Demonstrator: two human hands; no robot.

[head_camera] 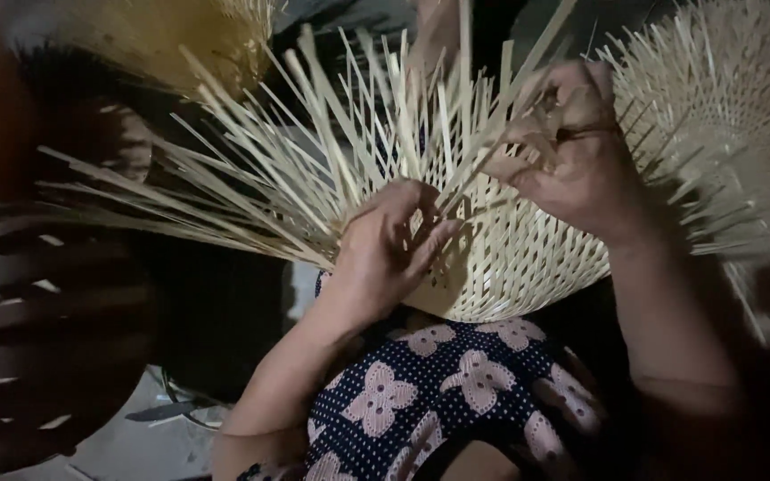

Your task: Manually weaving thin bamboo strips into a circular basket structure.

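The half-woven bamboo basket (510, 258) rests on the lap, loose strips fanning up-left; the left hand (385, 249) presses its woven edge, the right hand (572, 151) apparently pinches upper strips.

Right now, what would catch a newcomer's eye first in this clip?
The half-woven bamboo basket at centre, its loose pale strips fanning up and left. The left hand presses on the weave while the right hand pinches strips at the upper right. Another woven bamboo piece fills the right edge.

Half-woven basket (528, 267) on lap; finished basket (741, 116) right.
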